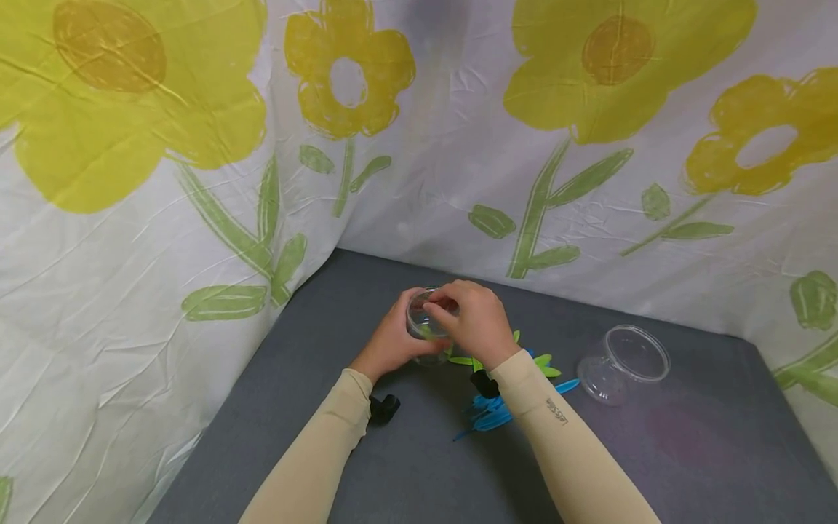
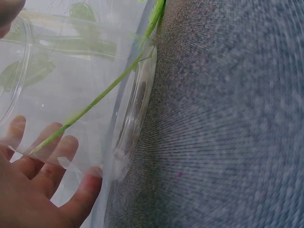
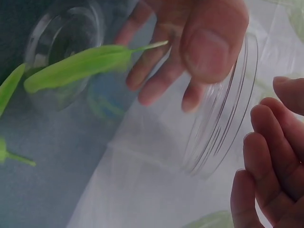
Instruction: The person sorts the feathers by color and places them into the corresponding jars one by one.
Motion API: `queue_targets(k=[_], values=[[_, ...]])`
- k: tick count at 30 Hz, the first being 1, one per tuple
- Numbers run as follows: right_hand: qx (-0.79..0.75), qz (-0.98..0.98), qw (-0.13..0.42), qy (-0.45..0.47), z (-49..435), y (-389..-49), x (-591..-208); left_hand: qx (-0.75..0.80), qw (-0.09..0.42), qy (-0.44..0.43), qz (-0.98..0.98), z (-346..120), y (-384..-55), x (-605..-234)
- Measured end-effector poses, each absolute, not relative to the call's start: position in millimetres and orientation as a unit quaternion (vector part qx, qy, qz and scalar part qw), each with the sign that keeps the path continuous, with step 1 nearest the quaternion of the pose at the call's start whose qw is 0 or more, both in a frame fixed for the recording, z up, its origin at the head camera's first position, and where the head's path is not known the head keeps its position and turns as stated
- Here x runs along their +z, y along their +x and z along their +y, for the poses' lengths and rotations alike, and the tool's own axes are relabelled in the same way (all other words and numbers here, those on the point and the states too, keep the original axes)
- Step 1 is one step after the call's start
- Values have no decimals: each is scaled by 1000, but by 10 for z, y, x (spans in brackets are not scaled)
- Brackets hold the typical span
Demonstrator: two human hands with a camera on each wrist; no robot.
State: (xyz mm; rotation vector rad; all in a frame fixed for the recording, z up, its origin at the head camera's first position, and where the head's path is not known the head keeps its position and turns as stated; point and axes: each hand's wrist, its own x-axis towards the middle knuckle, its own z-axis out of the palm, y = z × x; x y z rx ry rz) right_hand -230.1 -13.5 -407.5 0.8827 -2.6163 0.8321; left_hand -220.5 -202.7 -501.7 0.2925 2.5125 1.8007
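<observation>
A clear plastic jar (image 1: 431, 320) stands on the grey table, and my left hand (image 1: 397, 333) grips its side with fingers and thumb around the wall. My left fingers show against the jar wall (image 2: 104, 57) in the left wrist view. Over the jar's mouth hovers my right hand (image 1: 474, 320), fingers loosely bent; in the right wrist view, its fingers (image 3: 266, 142) hold nothing that I can see. A green feather (image 2: 90, 107) crosses the jar in the left wrist view; whether it lies inside or behind cannot be told. Another view shows a green feather (image 3: 78, 69) near the jar's base.
Green feathers (image 1: 542, 364) and blue feathers (image 1: 494, 416) lie beneath and beside my right wrist. Farther right, a second clear jar (image 1: 599, 380) lies tipped, its round rim (image 1: 638, 353) facing up. A flower-printed cloth (image 1: 419, 182) hangs along the table's back and left edges.
</observation>
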Motion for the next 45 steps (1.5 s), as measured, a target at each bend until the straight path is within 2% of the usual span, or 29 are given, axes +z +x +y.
queue_targets(k=[13, 24, 34, 45], values=[[290, -918, 140, 231, 278, -2326, -4158, 573, 25, 86, 815, -2017, -2188, -5009], [258, -947, 78, 175, 373, -2414, -4386, 564, 12, 81, 822, -2035, -2196, -5015], [196, -964, 34, 178, 404, -2560, -4634, 568, 14, 83, 819, -2003, -2199, -5019], [148, -977, -5, 153, 367, -2665, -4744, 567, 21, 76, 820, -2024, -2208, -5053]])
